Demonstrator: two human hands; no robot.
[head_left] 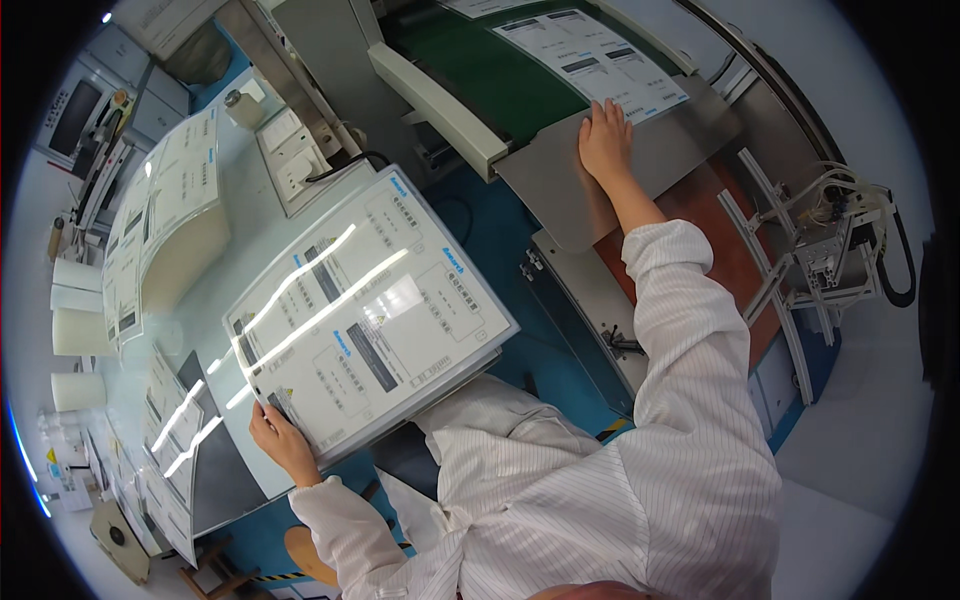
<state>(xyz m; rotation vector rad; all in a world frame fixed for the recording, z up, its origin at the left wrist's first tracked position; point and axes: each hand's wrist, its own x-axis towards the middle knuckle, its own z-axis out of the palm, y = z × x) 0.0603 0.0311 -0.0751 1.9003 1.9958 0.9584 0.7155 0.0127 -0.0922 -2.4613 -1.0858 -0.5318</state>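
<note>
Left hand (280,440), lower left of frame: fingers closed on near corner of thick stack of printed sheets (370,310), pinning it so pile stays squared on pale desk (215,290). Stack overhangs desk edge at centre, within easy reach. Further, upper right: right hand (605,135) spread flat, holding nothing, palm down on grey metal tray (660,160), fingertips at edge of printed sheet (590,55) lying on green belt (490,75). Second sheet pile (170,210) at upper left.
</note>
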